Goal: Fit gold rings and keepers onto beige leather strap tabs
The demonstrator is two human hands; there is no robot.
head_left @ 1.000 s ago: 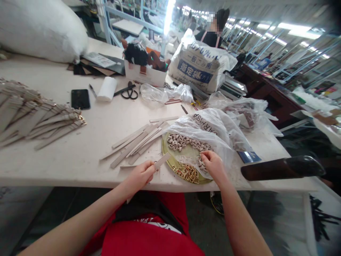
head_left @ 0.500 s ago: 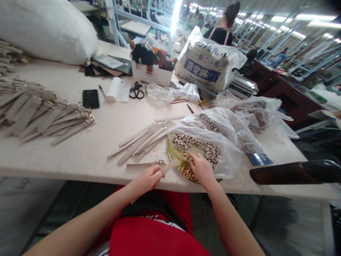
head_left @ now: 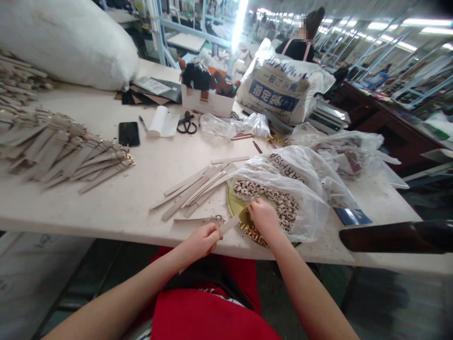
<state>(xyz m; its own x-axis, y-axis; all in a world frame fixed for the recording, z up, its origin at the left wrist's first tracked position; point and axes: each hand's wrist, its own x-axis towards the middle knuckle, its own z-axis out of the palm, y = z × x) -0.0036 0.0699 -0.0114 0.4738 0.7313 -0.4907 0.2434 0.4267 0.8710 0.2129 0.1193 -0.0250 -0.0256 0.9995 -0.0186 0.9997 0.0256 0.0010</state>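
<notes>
A light beige strap [head_left: 230,225] is gripped in my left hand [head_left: 205,240] near the table's front edge. My right hand [head_left: 264,218] reaches over a round yellow-green tray [head_left: 233,200], its fingers pressed together; what they hold is too hidden to name. Gold buckles [head_left: 253,232] lie along the tray's near rim, and small beige loops [head_left: 286,208] fill its far and right sides. Just beyond my left hand lies a strap with a buckle [head_left: 196,220]. More loose straps [head_left: 198,186] are spread left of the tray.
A clear plastic bag [head_left: 311,208] partly covers the tray. At left is a large pile of buckled straps [head_left: 67,146]. A phone [head_left: 129,134], scissors [head_left: 187,123] and a white box [head_left: 208,101] stand farther back. A dark curved object [head_left: 392,237] juts in at right. A person [head_left: 297,47] is beyond the table.
The view has shifted slightly, moving the scene right and down. My right hand's fingers have closed more over the tray, and the gold buckles by its fingertips are now mostly hidden.
</notes>
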